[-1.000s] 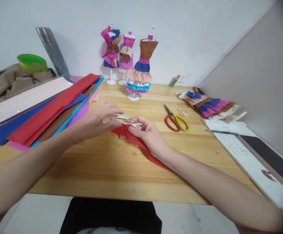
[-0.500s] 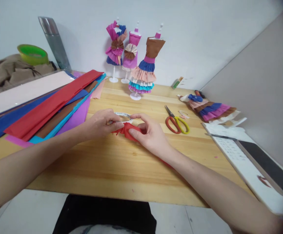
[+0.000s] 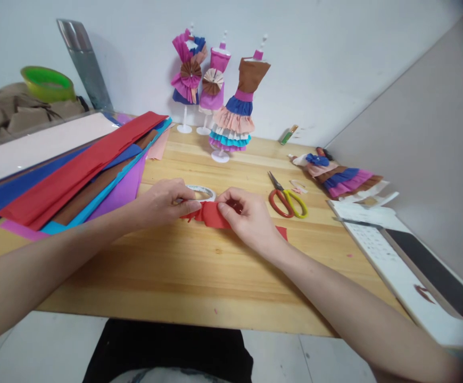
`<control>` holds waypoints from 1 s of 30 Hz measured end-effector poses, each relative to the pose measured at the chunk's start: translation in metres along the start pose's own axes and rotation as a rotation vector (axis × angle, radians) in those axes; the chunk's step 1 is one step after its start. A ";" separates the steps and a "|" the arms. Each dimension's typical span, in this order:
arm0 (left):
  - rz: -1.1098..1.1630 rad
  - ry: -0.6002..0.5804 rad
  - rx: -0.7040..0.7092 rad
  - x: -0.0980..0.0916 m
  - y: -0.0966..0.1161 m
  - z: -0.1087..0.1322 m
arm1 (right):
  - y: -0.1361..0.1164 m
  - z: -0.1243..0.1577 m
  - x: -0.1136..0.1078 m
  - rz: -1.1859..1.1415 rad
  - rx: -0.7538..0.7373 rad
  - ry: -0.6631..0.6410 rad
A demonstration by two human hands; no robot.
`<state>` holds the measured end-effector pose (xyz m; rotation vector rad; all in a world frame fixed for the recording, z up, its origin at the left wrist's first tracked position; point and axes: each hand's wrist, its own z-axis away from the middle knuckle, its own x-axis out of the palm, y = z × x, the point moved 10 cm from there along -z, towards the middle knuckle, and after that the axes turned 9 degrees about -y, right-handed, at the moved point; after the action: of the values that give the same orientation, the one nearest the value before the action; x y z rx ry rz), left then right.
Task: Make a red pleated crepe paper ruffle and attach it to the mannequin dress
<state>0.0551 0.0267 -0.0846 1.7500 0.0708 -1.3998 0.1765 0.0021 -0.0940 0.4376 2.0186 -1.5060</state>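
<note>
We have the red strip (image 3: 214,215) running between our left grip (image 3: 165,202) and right grip (image 3: 252,215). Both, nearly closed, pinch it under the thumbs.

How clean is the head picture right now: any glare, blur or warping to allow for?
Head view: soft shadows; small glints on the clear wrapping; the flask seems to lean, perhaps wide-angle distortion; print on the white board too soft to read; top right corner dark; red strip clear enough between left hand and right hand.
</note>
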 end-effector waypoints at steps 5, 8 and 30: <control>0.009 0.017 0.017 -0.001 0.002 0.001 | 0.003 0.000 -0.001 -0.034 0.018 0.011; -0.010 0.025 0.037 -0.001 0.002 0.000 | 0.006 0.000 0.001 -0.030 0.046 -0.001; -0.006 0.023 0.038 0.003 0.004 0.002 | 0.008 0.001 0.011 -0.232 0.036 -0.031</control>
<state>0.0565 0.0218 -0.0847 1.7985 0.0623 -1.3935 0.1724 0.0025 -0.1073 0.1980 2.0782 -1.6767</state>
